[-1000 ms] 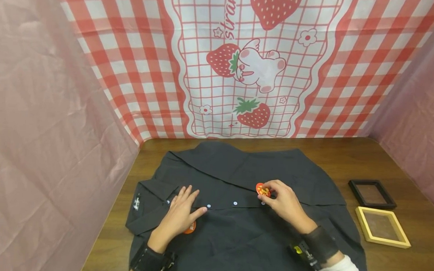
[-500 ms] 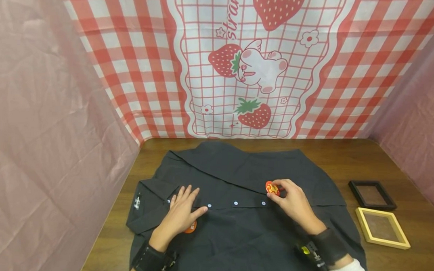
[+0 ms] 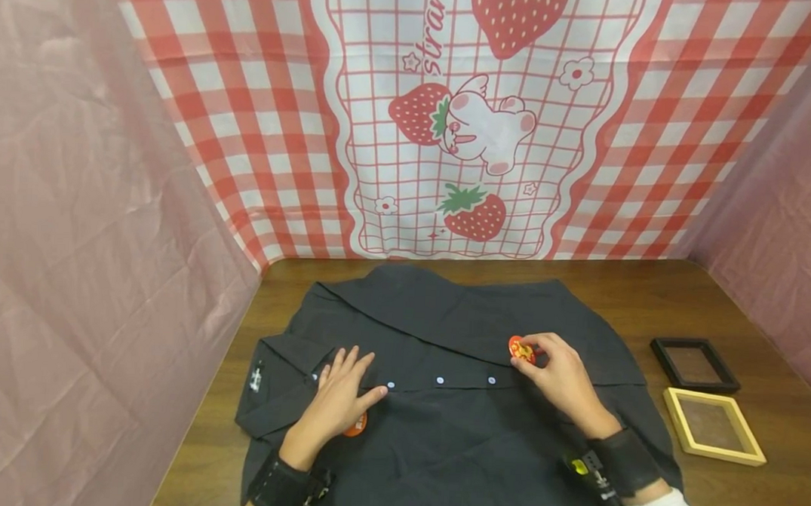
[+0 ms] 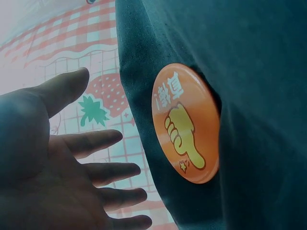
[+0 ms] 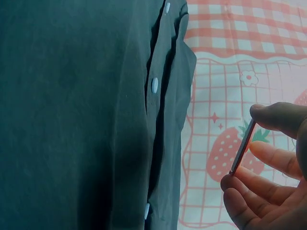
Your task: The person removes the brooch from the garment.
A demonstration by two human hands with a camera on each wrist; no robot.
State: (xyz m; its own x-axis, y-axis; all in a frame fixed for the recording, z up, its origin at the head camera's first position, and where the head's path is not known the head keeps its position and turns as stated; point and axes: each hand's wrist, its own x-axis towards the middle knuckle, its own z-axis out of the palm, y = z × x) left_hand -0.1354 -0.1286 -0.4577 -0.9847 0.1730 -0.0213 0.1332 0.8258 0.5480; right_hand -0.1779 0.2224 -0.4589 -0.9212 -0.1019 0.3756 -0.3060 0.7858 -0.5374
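R hand (image 3: 560,374) pinches red badge (image 3: 520,350); L hand (image 3: 335,402) nr orange badge (image 4: 186,125)

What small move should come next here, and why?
Probably lower the right hand to lay the red badge on the shirt: the right wrist view shows it pinched at its edge, clear of the shirt; the left hand is spread over the shirt, and an orange badge already sits on it.

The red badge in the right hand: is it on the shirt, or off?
Off: the right hand pinches the badge; the right wrist view shows it apart from the shirt.
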